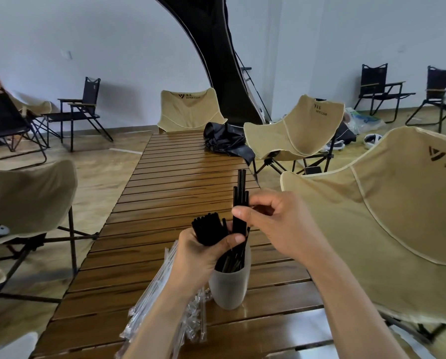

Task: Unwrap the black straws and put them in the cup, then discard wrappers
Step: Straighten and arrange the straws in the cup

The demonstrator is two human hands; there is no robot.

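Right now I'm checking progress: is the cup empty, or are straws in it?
Not empty: black straws stand inside the upright cup, rising above its rim.

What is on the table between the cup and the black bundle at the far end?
In the head view, only bare wooden slats lie between the cup and the black bundle.

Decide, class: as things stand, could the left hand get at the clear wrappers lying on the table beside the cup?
Probably not at once. The left hand grips a bundle of black straws above the cup, so its grip is taken. The wrappers lie just under that forearm with nothing covering them, so a freed hand should reach them.
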